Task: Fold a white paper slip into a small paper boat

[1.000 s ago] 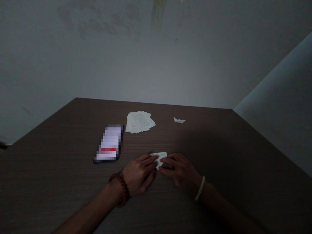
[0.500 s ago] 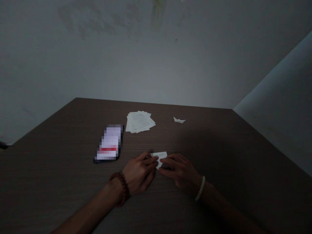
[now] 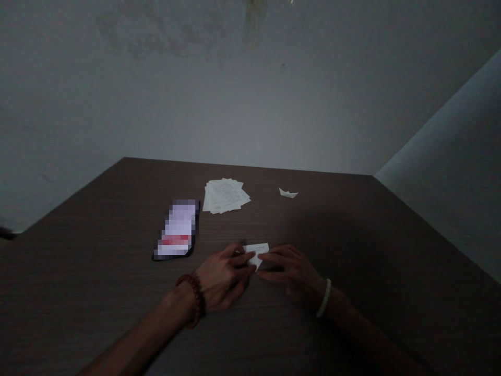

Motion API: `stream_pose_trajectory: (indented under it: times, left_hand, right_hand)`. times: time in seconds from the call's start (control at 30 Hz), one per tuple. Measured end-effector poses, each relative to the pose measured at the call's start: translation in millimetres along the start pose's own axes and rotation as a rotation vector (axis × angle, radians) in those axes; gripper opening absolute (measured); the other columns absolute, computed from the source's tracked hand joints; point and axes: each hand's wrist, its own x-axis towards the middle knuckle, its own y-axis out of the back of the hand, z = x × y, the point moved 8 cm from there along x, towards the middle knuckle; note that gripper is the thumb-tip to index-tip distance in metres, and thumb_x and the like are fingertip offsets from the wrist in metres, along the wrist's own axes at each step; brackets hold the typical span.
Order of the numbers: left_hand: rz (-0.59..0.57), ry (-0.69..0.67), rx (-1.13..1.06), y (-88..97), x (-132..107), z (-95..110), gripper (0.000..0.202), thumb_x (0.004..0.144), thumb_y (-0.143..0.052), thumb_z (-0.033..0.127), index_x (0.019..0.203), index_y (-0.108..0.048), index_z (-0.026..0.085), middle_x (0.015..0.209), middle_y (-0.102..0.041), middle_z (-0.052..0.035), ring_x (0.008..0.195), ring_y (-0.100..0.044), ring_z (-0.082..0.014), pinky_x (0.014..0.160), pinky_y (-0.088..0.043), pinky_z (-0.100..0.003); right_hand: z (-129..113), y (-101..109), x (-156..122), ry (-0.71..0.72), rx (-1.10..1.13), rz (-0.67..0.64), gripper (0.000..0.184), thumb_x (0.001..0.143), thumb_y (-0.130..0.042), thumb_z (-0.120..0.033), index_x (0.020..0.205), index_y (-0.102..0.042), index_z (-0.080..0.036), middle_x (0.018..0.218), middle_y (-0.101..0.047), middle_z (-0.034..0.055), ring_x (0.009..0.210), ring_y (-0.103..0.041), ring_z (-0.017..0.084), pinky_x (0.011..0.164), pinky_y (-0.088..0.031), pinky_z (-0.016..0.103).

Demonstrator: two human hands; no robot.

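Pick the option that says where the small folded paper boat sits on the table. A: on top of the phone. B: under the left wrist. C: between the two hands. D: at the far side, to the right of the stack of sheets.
D: the paper boat lies alone near the far edge of the table, to the right of the stack of sheets, well clear of both hands.

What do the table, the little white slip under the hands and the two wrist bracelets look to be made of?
Table: dark brown wood or wood-look laminate, matte, with fine straight grain lines. Slip: thin white paper, creased flat, both hands pressing on it. Left bracelet: round reddish-brown beads, probably wood. Right bracelet: small pale beads, material unclear in the dim light.
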Motion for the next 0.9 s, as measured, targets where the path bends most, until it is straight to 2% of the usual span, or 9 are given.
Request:
stream_pose_trajectory:
  times: [0.1, 0.2, 0.4, 0.57, 0.77, 0.9]
  left_hand:
    - [-0.040, -0.011, 0.007, 0.7, 0, 3, 0.033, 0.080, -0.051, 0.017, 0.111, -0.062, 0.019, 0.127, -0.055, -0.0094, 0.109, -0.047, -0.0295, 0.081, -0.052, -0.043]
    - [-0.066, -0.009, 0.013, 2.7, 1, 5, 0.031, 0.081, -0.050, 0.019, 0.110, -0.062, 0.018, 0.128, -0.054, -0.0102, 0.111, -0.046, -0.0302, 0.083, -0.052, -0.045]
    - [-0.046, 0.000, -0.001, 7.0, 2, 8, 0.029, 0.082, -0.049, 0.017, 0.107, -0.063, 0.018, 0.126, -0.056, -0.0101, 0.112, -0.047, -0.0293, 0.083, -0.052, -0.044]
    - [-0.026, 0.012, -0.009, 5.8, 2, 5, 0.031, 0.080, -0.052, 0.021, 0.108, -0.064, 0.020, 0.127, -0.056, -0.0090, 0.111, -0.048, -0.0283, 0.082, -0.052, -0.042]
    - [-0.060, 0.052, 0.032, 1.6, 2, 1, 0.032, 0.080, -0.053, 0.024, 0.111, -0.064, 0.023, 0.129, -0.055, -0.0073, 0.112, -0.048, -0.0294, 0.078, -0.054, -0.042]
    - [-0.048, 0.053, 0.053, 3.4, 2, 1, 0.028, 0.084, -0.051, 0.026, 0.108, -0.066, 0.024, 0.127, -0.057, -0.0061, 0.111, -0.049, -0.0289, 0.076, -0.054, -0.041]
  right_hand:
    - [5, 1, 0, -0.042, 0.075, 0.022, 0.045, 0.071, -0.048, 0.002, 0.102, -0.067, -0.025, 0.119, -0.062, 0.0025, 0.105, -0.049, 0.019, 0.088, -0.041, 0.037]
    - [8, 3, 1, -0.060, 0.113, 0.050, 0.046, 0.075, -0.046, 0.004, 0.106, -0.065, -0.023, 0.115, -0.063, 0.0041, 0.100, -0.050, 0.019, 0.086, -0.043, 0.037]
    - [6, -1, 1, -0.063, 0.001, 0.001, 0.052, 0.075, -0.052, 0.001, 0.117, -0.061, -0.030, 0.122, -0.054, 0.0057, 0.104, -0.046, 0.022, 0.088, -0.040, 0.041]
    - [11, 0, 2, -0.187, -0.018, -0.014, 0.053, 0.074, -0.054, 0.000, 0.114, -0.062, -0.035, 0.119, -0.051, 0.0059, 0.100, -0.046, 0.023, 0.085, -0.039, 0.040]
    - [27, 9, 0, -0.343, -0.049, 0.023, 0.051, 0.071, -0.051, 0.003, 0.106, -0.066, -0.030, 0.108, -0.054, 0.0068, 0.095, -0.047, 0.022, 0.082, -0.039, 0.038]
    - [31, 9, -1, -0.384, -0.083, 0.036, 0.046, 0.072, -0.051, 0.002, 0.103, -0.066, -0.028, 0.107, -0.055, 0.0071, 0.096, -0.048, 0.023, 0.083, -0.039, 0.038]
